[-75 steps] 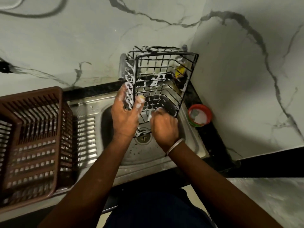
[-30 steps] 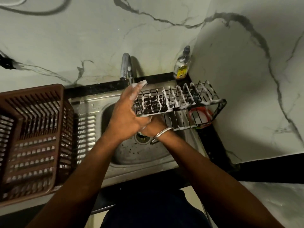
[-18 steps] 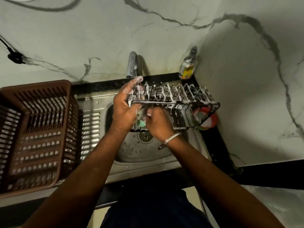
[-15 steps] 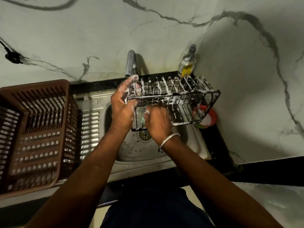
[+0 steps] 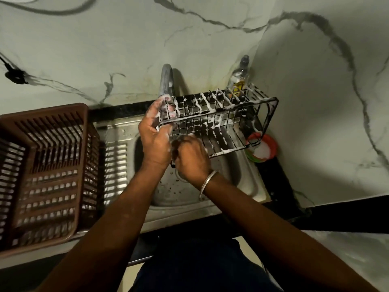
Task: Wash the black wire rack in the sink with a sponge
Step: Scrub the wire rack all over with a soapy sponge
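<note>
holding the foamy black wire rack [image 5: 221, 121] up over the round steel sink [image 5: 242, 178], likely to reach its underside, the left hand [image 5: 154, 140] clamps its fingers on the end wires, while the right hand [image 5: 190, 159], just beside, curls its fingers below, any sponge hidden.

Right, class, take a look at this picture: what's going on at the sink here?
A person is washing a black wire rack, streaked with white suds, over the steel sink. The left hand grips the rack's left end and holds it up by the tap. The right hand is curled against the rack's near side, probably round the sponge, which is hidden. A brown slatted basket sits to the left; a bottle and a red-rimmed tub stand at the right.
</note>
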